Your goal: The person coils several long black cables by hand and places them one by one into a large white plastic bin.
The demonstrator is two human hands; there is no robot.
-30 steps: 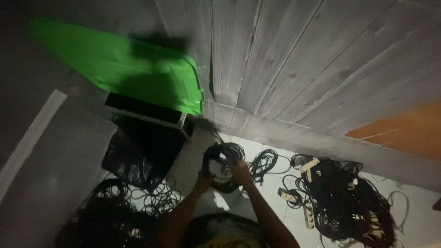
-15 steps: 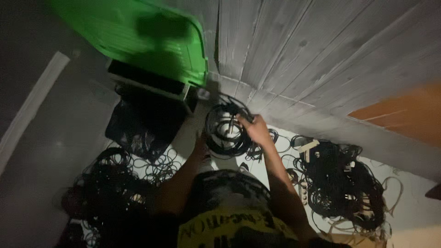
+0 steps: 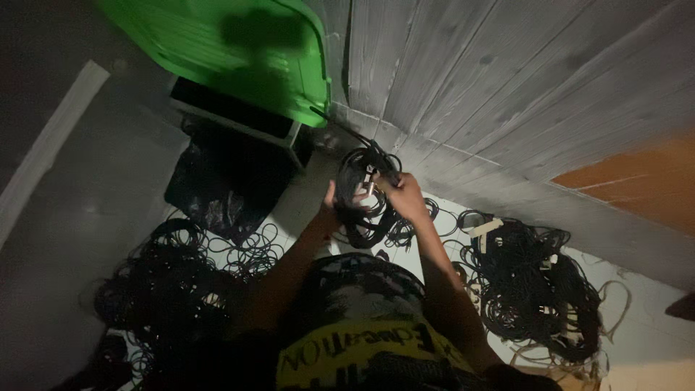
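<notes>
A grey plank wall [image 3: 507, 80] and a bright green plastic lid [image 3: 224, 51] loom over tangled heaps of black cable [image 3: 536, 289] on the floor. Raised before the wall is a coiled loop of black cable [image 3: 365, 199], gripped by both hands — left hand [image 3: 331, 206] closed on its rim, right hand [image 3: 405, 197] pinching the metal plug end [image 3: 371, 186]. This looks like the finishing of a coil (dim light, mind); the loose end wants tucking or wrapping while the loops stay pinned.

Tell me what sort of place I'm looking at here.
Probably a storeroom or back corner where cables get sorted. Tangled heaps of black cable lie on the pale floor beside a grey plank wall, a green plastic lid leans nearby, and both hands hold a coiled black cable.
</notes>
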